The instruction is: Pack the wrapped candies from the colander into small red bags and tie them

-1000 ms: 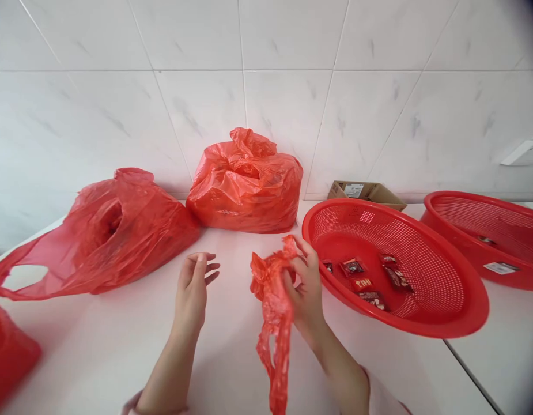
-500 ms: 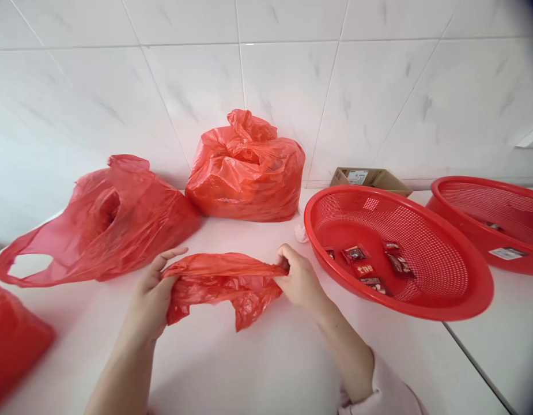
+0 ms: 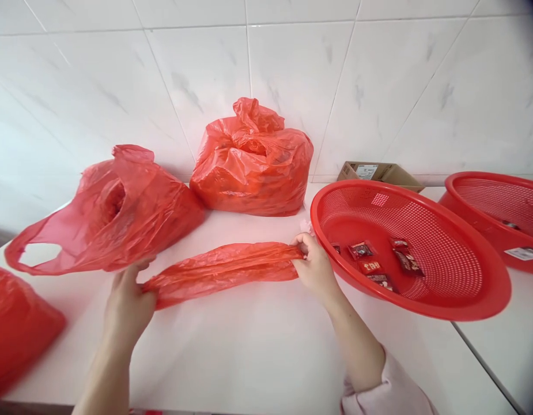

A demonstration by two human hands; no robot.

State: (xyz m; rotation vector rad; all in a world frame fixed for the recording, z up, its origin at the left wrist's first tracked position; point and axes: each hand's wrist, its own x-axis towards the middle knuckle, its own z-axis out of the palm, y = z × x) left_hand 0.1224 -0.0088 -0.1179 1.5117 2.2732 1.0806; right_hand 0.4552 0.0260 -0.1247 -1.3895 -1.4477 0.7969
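Observation:
A thin red plastic bag (image 3: 227, 268) is stretched lengthwise above the white table, between my two hands. My left hand (image 3: 130, 302) pinches its left end, close to the front of a filled red carrier bag. At the other end, my right hand (image 3: 313, 262) grips the bag between thumb and fingers, beside the rim of a red plastic basket (image 3: 465, 305). The stretched bag looks flat and gathered into long folds. Inside the basket lie several small wrapped snack packets (image 3: 372, 266).
Behind my hands stand a filled red carrier bag (image 3: 149, 213) with a loose handle and a knotted full red bag (image 3: 253, 173) against the tiled wall. Another red bag (image 3: 19, 328) is at left. A cardboard box (image 3: 382, 174) and second red basket (image 3: 503, 230) stand at right.
My hands have moved apart, the left one leftward and toward me. The bag, earlier bunched with hanging flaps, is now pulled into a long strip. The view has shifted slightly.

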